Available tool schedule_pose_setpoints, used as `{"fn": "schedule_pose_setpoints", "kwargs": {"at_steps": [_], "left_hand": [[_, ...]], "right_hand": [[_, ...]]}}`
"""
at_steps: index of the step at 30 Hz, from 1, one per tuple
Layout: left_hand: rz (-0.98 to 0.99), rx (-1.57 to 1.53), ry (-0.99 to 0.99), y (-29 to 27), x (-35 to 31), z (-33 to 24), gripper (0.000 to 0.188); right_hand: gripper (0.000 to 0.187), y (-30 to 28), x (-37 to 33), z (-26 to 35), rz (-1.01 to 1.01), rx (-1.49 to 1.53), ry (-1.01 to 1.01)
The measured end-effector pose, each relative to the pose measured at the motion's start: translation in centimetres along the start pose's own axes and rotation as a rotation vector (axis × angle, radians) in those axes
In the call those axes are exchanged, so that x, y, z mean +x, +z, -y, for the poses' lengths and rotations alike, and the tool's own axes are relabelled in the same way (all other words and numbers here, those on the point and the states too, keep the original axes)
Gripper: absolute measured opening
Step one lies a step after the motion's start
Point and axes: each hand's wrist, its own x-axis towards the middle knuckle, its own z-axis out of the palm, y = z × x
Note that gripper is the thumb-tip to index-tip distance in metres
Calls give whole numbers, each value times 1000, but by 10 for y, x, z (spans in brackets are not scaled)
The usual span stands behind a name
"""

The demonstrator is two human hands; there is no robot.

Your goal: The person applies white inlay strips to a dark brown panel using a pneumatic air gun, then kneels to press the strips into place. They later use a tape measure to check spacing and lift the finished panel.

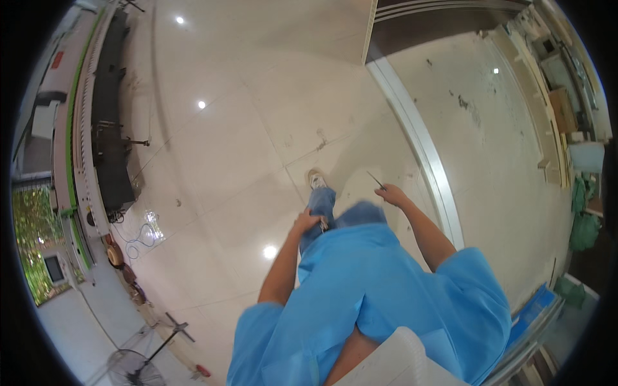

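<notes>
My right hand (393, 195) is closed around a thin, pointed, dark tool (375, 180). Its narrow tip sticks out ahead of the fingers, over the floor; the exact kind is too small to make out. Low beside my left thigh, my left hand (308, 222) has its fingers curled in. A small, partly shiny thing shows at those fingertips, against my jeans (324, 201), and I cannot tell what it is. One of my feet, in a light shoe (316, 179), is forward on the pale tiles.
A long machine with a green-edged rail (75, 122) runs along the left. A blue cable (138, 243) and a standing fan (135, 368) are at the lower left. A metal floor track (425, 154) crosses on my right, and cluttered shelving (553, 109) lines the far right.
</notes>
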Motion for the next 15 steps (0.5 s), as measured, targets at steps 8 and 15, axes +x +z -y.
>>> {"fn": "schedule_pose_setpoints", "kwargs": {"at_steps": [8, 15], "left_hand": [[404, -16, -52, -182, 44, -91, 66], [316, 662, 189, -362, 177, -225, 75]], "right_hand": [[62, -46, 52, 149, 18, 380, 64], [54, -116, 210, 231, -45, 524, 38]]}}
